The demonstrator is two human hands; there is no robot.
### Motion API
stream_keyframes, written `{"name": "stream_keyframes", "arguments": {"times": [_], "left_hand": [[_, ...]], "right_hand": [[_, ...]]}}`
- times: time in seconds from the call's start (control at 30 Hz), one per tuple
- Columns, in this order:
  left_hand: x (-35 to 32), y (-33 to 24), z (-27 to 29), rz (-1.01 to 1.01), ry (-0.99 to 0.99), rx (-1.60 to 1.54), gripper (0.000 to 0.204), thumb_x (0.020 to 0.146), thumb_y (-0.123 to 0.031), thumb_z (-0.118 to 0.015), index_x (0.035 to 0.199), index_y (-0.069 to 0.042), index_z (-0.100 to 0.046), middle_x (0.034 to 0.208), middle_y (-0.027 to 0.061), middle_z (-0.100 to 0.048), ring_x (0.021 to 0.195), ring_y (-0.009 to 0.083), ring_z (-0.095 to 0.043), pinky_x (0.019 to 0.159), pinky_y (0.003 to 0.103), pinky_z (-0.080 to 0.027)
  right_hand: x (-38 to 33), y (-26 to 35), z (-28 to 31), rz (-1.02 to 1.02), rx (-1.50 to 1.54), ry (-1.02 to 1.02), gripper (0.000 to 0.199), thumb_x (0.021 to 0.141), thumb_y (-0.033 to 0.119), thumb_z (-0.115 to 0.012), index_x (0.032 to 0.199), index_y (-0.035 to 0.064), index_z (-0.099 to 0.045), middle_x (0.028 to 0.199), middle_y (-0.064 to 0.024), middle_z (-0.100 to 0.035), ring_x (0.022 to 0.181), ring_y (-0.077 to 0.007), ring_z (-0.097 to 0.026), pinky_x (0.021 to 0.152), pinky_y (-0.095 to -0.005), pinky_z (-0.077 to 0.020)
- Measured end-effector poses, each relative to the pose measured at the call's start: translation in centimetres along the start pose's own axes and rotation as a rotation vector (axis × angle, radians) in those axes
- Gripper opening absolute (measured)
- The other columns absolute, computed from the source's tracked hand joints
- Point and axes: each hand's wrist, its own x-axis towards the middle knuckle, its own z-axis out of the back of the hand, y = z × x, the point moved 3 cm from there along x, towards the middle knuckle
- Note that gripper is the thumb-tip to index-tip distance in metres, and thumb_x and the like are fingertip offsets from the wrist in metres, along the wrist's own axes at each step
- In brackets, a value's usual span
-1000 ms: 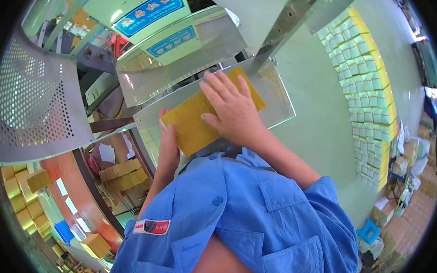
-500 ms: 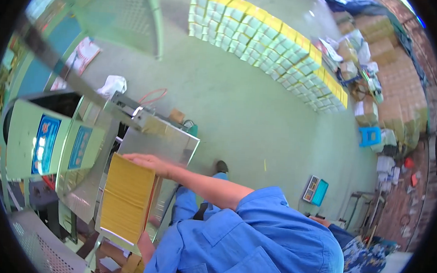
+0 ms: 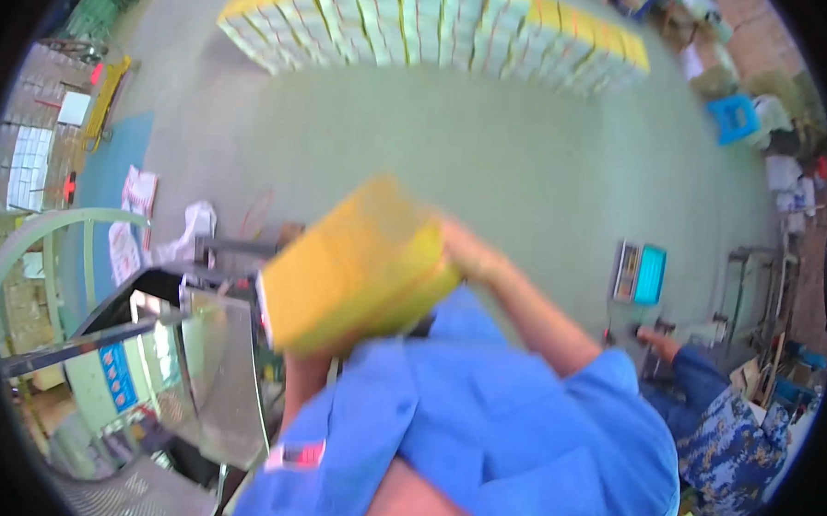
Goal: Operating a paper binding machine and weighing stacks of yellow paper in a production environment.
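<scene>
A long, thick stack of yellow paper (image 3: 339, 264) is held up tilted in front of my body, smeared by motion. At its far right end my right hand (image 3: 465, 251) is closed around the edge, with the fingers partly blurred. My left forearm (image 3: 305, 382) rises to the lower left end of the stack. The left hand itself is hidden beneath it, supporting that end.
Rows of piled paper stacks (image 3: 423, 28) with yellow tops stand across the far floor. A machine with a clear panel (image 3: 224, 370) is at my left. A teal tray (image 3: 651, 275) lies on the floor. Another person in camouflage clothing (image 3: 733, 447) works at right.
The yellow stack has been lifted off the metal table and swung right, held in both hands. My body and view have turned; the far paper rows now lie straight ahead.
</scene>
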Motion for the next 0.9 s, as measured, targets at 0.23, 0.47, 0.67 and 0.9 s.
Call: {"name": "stream_keyframes", "arguments": {"times": [0.23,0.47,0.67,0.9], "left_hand": [[5.0,1.3,-18.8,0.171,0.151,0.096,0.047,0.100,-0.035,-0.045,0.136,-0.005,-0.045,0.130,0.0107,-0.056,0.113,0.0237,-0.059,0.091,0.038,-0.051],[17.0,4.1,-28.8,0.321,0.227,0.136,0.045,0.100,-0.036,-0.042,0.131,-0.004,-0.049,0.124,0.0095,-0.059,0.109,0.0213,-0.060,0.089,0.037,-0.052],[27.1,3.6,-39.8,0.366,0.263,0.139,0.043,0.100,-0.035,-0.036,0.128,-0.006,-0.053,0.121,0.0095,-0.061,0.107,0.0198,-0.061,0.089,0.036,-0.051],[38.3,1.9,-51.5,0.399,0.361,0.154,0.048,0.098,-0.030,-0.030,0.137,-0.010,-0.048,0.121,0.0053,-0.062,0.104,0.0170,-0.062,0.085,0.033,-0.050]], "right_hand": [[-5.1,8.8,16.8,-0.328,0.315,-0.523,0.052,0.099,0.044,-0.042,0.137,0.0086,-0.050,0.128,-0.0073,-0.056,0.114,-0.0174,-0.053,0.096,-0.0326,-0.0438],[-3.8,10.3,28.8,-0.234,0.309,-0.660,0.052,0.100,0.042,-0.041,0.136,0.0063,-0.050,0.128,-0.0088,-0.056,0.114,-0.0170,-0.053,0.096,-0.0311,-0.0427],[0.0,12.2,40.4,-0.178,0.328,-0.731,0.048,0.101,0.039,-0.041,0.131,0.0034,-0.052,0.124,-0.0094,-0.059,0.110,-0.0170,-0.057,0.091,-0.0320,-0.0475],[5.2,16.3,53.6,-0.233,0.439,-0.868,0.049,0.100,0.041,-0.040,0.130,0.0029,-0.051,0.121,-0.0100,-0.061,0.106,-0.0182,-0.060,0.088,-0.0324,-0.0495]]}}
